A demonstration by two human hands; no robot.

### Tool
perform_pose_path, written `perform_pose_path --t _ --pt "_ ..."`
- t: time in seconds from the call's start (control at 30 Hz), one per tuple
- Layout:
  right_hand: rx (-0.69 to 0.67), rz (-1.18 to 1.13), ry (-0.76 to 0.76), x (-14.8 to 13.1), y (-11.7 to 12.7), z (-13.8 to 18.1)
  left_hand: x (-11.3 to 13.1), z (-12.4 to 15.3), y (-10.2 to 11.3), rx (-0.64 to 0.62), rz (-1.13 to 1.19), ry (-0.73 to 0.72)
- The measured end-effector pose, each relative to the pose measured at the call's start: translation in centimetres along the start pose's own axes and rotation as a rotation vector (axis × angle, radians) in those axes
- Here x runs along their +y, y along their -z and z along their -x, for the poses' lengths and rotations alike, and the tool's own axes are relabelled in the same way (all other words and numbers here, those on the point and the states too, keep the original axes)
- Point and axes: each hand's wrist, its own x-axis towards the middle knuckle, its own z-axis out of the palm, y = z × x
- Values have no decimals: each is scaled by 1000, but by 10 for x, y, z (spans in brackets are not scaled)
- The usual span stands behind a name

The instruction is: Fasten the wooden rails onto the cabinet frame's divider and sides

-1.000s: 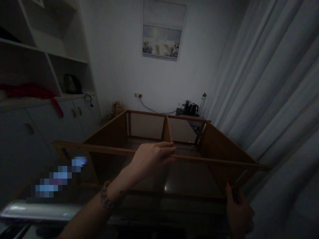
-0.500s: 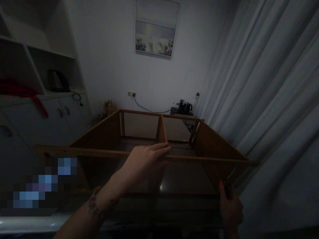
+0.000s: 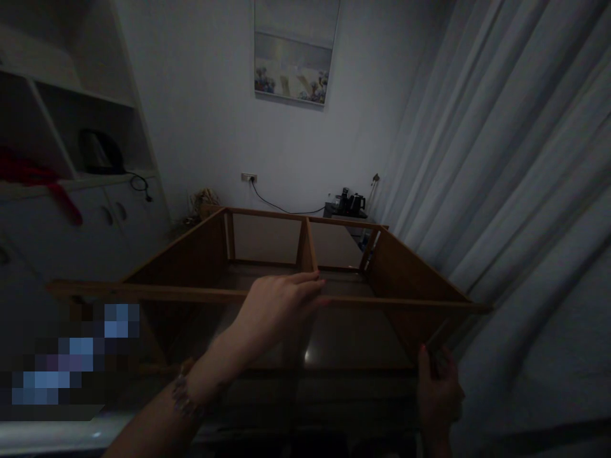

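Observation:
A brown wooden shelf frame (image 3: 410, 304) spans the view, with side panels and a middle divider (image 3: 309, 245). My left hand (image 3: 281, 302) reaches over its front rail, fingers fairly straight and pressed round the front end of the divider; the thumb is hard to see. A beaded bracelet circles that wrist. Below the rail's right end, my right hand (image 3: 438, 385) is closed, thumb up, on a thin shiny rod (image 3: 438, 332) that slants up toward the frame. The rod's tip and exact kind are lost in the dark.
White cabinets on the left carry an electric kettle (image 3: 100, 152) and a red cloth (image 3: 35, 172). Grey curtains (image 3: 477, 159) hang close on the right. Behind the frame, a small table (image 3: 346, 213) holds dark appliances. A cable (image 3: 281, 208) runs from the wall socket.
The view has shifted slightly, so the frame and room sit a little further left. Both hands keep nearly the same places; the thin rod looks slightly shifted in angle.

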Motion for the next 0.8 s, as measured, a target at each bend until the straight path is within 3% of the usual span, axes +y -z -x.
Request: perform_pose_path --t 0.13,0.43,0.57,0.7,0.8 --pt "205 -254 22 -16 -1 23 0 4 -3 67 -50 -49" --pt "-83 -386 590 -97 13 74 -2 11 -12 167 -187 -169" --pt "-17 -297 942 -137 27 76 1 16 -13 210 -202 -166" --pt "32 -277 1062 -165 26 74 7 37 -28 382 -167 -115" --pt "39 -232 1023 -181 17 74 8 56 -49 539 -111 -148"
